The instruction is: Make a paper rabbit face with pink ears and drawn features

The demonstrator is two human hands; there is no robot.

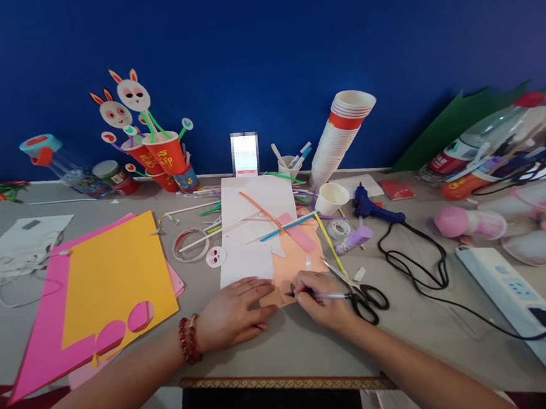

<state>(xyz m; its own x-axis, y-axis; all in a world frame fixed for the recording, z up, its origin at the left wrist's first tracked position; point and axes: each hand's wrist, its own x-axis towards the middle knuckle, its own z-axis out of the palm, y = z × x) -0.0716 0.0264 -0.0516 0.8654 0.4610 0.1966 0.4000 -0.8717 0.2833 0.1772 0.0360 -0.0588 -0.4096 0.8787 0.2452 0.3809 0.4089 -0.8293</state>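
My left hand (236,312) lies flat, fingers stretched out, pressing down the near edge of a peach paper sheet (300,258). A red bead bracelet (189,340) is on that wrist. My right hand (321,299) is closed around a pen (323,295), whose tip touches the peach paper's near corner. Black-handled scissors (366,297) lie right beside my right hand. A white sheet (256,230) with straws and strips on it lies just beyond both hands.
Orange and pink card sheets (110,284) lie at the left. Red cups with paper rabbits (157,150), a leaning paper cup stack (343,134), a blue glue gun (371,209) with black cord, a tape roll (190,244) and a white power strip (512,287) surround the area.
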